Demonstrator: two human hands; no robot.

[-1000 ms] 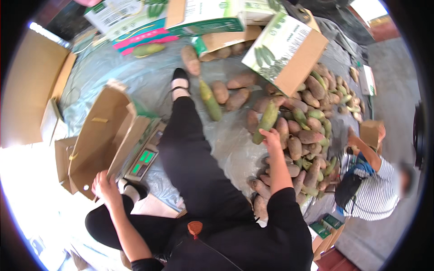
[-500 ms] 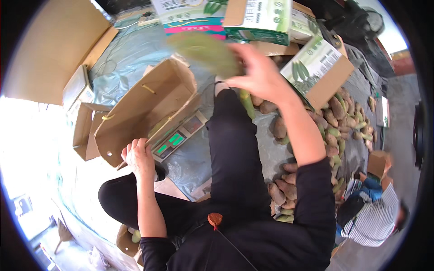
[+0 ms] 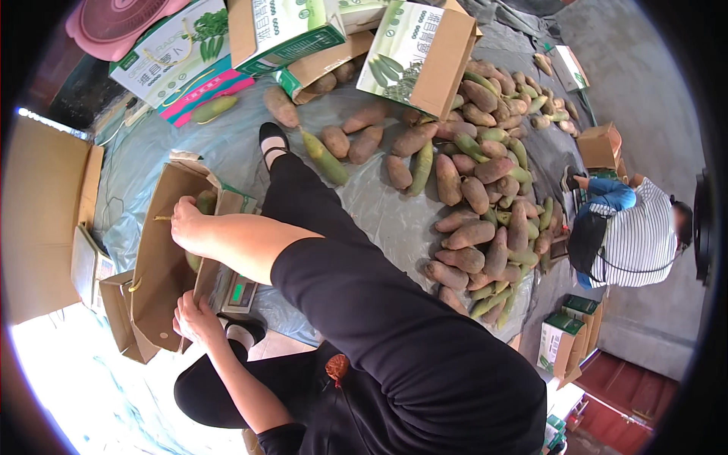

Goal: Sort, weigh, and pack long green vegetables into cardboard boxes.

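A tall open cardboard box (image 3: 149, 282) stands at the left on a digital scale (image 3: 240, 294) with a lit green display. My right hand (image 3: 189, 225) is down inside its mouth, fingers curled over a green radish (image 3: 205, 200) whose end shows beside the hand. My forearm and the box wall hide much of this grip. Lower in the box another bit of green (image 3: 193, 261) shows; whether it is the same radish I cannot tell. My left hand (image 3: 199, 318) is closed on the near rim of the box.
Brown-skinned roots and green radishes lie in a large pile (image 3: 485, 197) to the right, some loose near my foot. Printed cartons (image 3: 413, 57) stand at the back. Another scale (image 3: 89, 265) is at far left. A person in a striped shirt (image 3: 637, 235) crouches at far right.
My right hand has brought the green radish from above my knee leftward and down into the box. My left hand stays at the rim. The view has turned toward the right.
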